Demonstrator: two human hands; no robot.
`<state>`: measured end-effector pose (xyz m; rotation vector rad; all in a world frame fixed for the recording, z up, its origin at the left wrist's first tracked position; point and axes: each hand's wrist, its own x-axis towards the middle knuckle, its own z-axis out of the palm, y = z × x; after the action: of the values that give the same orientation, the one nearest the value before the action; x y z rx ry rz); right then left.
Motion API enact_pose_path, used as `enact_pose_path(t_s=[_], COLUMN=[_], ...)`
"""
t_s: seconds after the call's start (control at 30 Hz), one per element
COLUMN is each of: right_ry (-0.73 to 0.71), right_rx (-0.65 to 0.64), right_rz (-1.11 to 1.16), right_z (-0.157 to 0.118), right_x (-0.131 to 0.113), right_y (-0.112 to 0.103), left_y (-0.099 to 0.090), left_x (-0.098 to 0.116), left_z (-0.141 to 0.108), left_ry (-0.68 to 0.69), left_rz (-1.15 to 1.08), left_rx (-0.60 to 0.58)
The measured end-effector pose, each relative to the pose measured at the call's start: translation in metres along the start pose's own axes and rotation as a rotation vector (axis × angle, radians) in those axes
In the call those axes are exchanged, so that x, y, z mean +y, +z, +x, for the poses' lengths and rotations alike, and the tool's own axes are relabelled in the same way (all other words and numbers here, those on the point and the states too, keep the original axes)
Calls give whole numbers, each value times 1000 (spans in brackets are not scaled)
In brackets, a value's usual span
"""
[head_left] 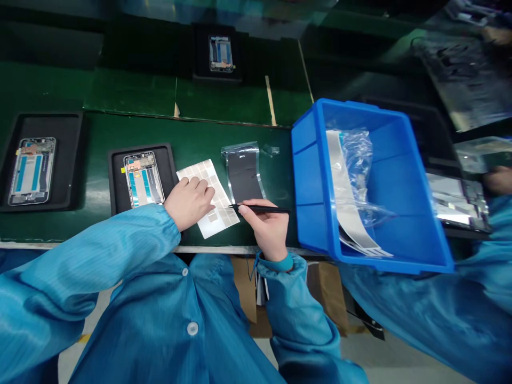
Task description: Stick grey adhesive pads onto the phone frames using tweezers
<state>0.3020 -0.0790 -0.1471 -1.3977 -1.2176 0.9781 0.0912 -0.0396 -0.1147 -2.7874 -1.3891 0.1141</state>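
My left hand [189,202] lies on a white sheet of stickers [218,216], its fingers bent and close together as they hold the sheet against the green bench. The sheet bears rows of small greyish-beige rectangles. In my right hand [267,226] is a pair of black tweezers [270,209], their tips pointing left and touching or just above the sheet's right part. Left of my left hand, a phone body [142,178] with exposed inner parts rests in a black tray [114,184]. Beyond my right hand lies a dark grey sheet with a clear film edge [244,170].
A blue bin [314,176] stands to the right, holding pale strips [344,192] and clear plastic [358,160]. Another phone body [32,170] sits in a black tray at far left, and one [221,53] at the back. A co-worker's sleeve [498,229] is at far right.
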Motion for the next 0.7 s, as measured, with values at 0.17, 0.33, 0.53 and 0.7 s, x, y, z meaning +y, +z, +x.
enact_pose_path(t_s=[0.17, 0.33, 0.53, 0.7], right_ry=[4, 14, -19, -37], right_rx=[2, -6, -63, -99], right_rz=[13, -14, -87, -189], right_z=[-4, -5, -5, -1], right_x=[-2, 0, 3, 6], right_y=[-3, -4, 0, 2], left_y=[-1, 3, 2, 0], left_x=[-2, 4, 22, 19], left_z=[4, 5, 5, 7], left_ry=[265, 257, 25, -44], left_rz=[-121, -163, -203, -329], left_rx=[-26, -151, -228, -299])
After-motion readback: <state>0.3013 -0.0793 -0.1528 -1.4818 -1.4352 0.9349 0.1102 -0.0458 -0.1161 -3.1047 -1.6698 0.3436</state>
